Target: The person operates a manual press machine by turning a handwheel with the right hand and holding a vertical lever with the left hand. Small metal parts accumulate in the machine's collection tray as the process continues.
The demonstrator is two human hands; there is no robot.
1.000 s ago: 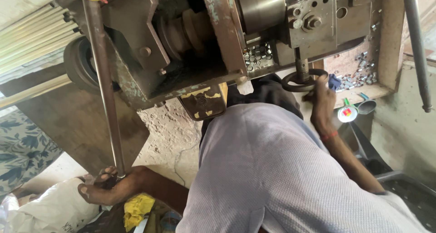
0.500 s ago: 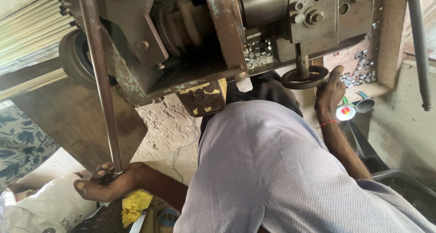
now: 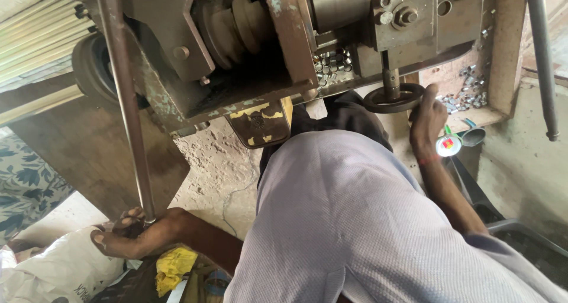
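Low at the foot of the worn grey machine, our left hand is clenched around the bottom end of the long steel rod, which slants up past the machine's side, so the grip down there steadies it. Further right, our right hand rests against the rim of the small black handwheel under the tool block, its fingers laid on the wheel rather than wrapped about it. Small metal parts lie heaped in the tray just beside that wheel, and a yellow cloth sits near our left wrist.
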